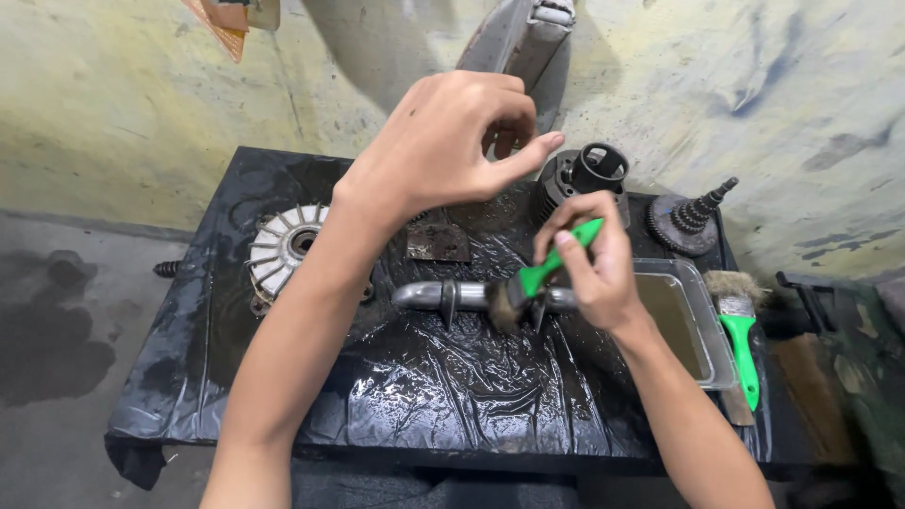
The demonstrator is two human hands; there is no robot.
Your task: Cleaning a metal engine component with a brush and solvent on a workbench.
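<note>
Work surface: low table (189, 377) wrapped in wet black plastic sheet, set against a stained wall.

Item, far left: finned metal pulley disc (283, 247), lying flat on the sheet, untouched.

Item: left hand (443, 141), raised clear above the table, fingers loosely curled, thumb out; it holds nothing.

Item: small rusty plate (438, 243), flat, just behind the shaft.

Item, centre: grey metal shaft (429, 295) with a collar, lying crosswise on the sheet.

Item: right hand (589, 264), pinching the green handle of a paintbrush (542, 271), bristles pressed on the shaft's right part.

Item, rear: dark ribbed cylinder (589, 174), upright.

Item: clear tray (702, 320) of murky brown liquid, just right of the working hand.

Item: toothed gear with spindle (688, 219), behind the tray.

Item, far right: second green-handled brush (740, 325), resting on the tray's edge.

Step judged in hand: scrubbing the shaft clean. The next stroke would seem to call for the free hand to steady or roll the shaft so unbrushed faces turn up.
</note>
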